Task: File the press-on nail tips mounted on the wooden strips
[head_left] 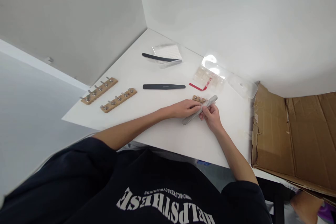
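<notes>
A grey nail file [189, 119] slants across the front of both hands. My right hand [212, 117] is closed round it, thumb on top. My left hand [185, 108] reaches in from the left, its fingers closed at a short wooden nail-tip stand [196, 98] just behind the file. Small pale nail tips appear on that stand, but file and fingers partly cover them. Two longer wooden stands with metal clips, a rear one [99, 91] and a front one [119, 100], lie to the left. A straight black nail file [164, 86] rests beyond my left forearm.
A curved black file [154, 57] lies across a clear packet [168, 50] near the back. An open clear plastic box [210, 71] with pale nail tips and a red-edged piece [196, 86] stands behind my hands. A cardboard box [273, 133] borders the right side.
</notes>
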Available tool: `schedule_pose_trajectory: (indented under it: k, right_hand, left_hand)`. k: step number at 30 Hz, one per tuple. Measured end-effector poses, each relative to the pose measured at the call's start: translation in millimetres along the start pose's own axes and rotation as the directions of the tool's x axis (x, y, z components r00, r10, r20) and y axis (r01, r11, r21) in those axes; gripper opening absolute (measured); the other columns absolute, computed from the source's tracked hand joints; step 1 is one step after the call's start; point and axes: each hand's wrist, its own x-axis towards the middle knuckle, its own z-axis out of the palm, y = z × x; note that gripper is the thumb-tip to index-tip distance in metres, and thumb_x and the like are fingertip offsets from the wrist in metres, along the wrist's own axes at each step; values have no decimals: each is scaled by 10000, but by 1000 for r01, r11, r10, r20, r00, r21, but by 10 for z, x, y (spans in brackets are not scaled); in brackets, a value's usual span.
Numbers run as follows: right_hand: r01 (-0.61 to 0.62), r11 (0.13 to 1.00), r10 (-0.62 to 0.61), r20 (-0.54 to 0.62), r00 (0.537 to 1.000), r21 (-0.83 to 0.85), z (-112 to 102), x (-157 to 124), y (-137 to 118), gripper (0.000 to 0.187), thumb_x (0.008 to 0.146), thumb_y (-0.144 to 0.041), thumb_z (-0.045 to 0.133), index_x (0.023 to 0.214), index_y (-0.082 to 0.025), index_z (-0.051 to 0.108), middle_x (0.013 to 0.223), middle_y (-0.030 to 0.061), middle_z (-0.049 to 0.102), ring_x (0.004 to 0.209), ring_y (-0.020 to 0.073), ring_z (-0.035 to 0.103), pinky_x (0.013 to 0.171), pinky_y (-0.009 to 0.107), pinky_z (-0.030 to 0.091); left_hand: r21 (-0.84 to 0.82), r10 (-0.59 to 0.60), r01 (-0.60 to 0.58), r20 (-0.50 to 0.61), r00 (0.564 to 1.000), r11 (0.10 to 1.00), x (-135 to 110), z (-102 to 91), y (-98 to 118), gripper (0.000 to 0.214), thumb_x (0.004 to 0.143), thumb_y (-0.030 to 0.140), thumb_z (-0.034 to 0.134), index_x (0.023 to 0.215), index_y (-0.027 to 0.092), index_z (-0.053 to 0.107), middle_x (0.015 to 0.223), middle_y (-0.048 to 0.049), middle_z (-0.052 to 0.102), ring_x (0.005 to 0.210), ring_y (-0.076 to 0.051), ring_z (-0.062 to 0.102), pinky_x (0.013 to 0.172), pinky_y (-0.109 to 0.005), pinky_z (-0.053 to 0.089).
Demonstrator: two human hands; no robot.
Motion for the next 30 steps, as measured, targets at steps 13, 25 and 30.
schedule_pose_trajectory:
  k: [13,25,30]
  right_hand:
    - [-5,1000,5,-2,1000,18,-9,0,-1,417,825,-562,832,900,-233,587,627,-44,646,519,138,611,460,265,491]
    - [-1,1000,1,-4,1000,-13,-9,5,-1,432,831,-588,814,887,-237,570,622,-45,625,509,134,596,465,268,498]
    - [-6,1000,6,-1,1000,-14,1,2,-15,435,824,-592,818,893,-236,579,628,-41,640,502,130,585,465,267,497]
  left_hand:
    - [-42,7,-6,15,1000,999,-16,-7,4,319,1057,286,412,993,183,707,1077,-48,772,1037,-211,688,963,-325,484]
    - [1,1,-1,10,1000,1000,-14,5,-30,318,1065,274,404,1010,189,706,1096,-40,765,1035,-203,679,954,-318,471]
    - [-6,-2,2,14,1000,1000,-16,-2,-19,313,1066,265,408,1011,189,707,1090,-37,768,1022,-196,684,945,-310,472]
